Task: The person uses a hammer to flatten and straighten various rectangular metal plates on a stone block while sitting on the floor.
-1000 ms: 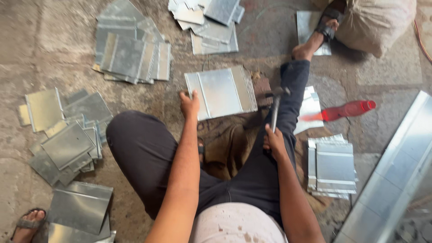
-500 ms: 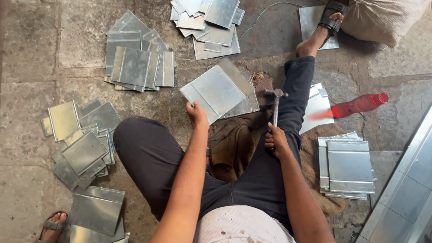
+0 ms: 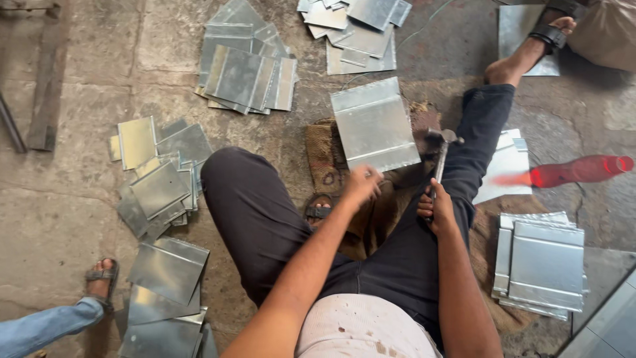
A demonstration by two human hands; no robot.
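I sit on the floor with my legs apart. A square galvanised metal sheet point(image 3: 374, 126) with folded edges lies flat on a brown mat point(image 3: 324, 156) between my legs. My left hand point(image 3: 361, 185) hovers at the sheet's near edge, fingers curled, and I cannot tell whether it touches the sheet. My right hand point(image 3: 437, 209) grips the handle of a hammer point(image 3: 442, 149). The hammer's head is raised just right of the sheet.
Piles of similar metal sheets lie at the far left point(image 3: 245, 66), far centre point(image 3: 354, 30), left point(image 3: 159, 179), near left point(image 3: 165, 285) and right point(image 3: 540, 262). A red bottle point(image 3: 576, 171) lies at the right. Another person's sandalled foot point(image 3: 99, 282) is at the lower left.
The sheet has settled flat on the mat and my left hand has come off its edge. The hammer stays held upright in my right hand.
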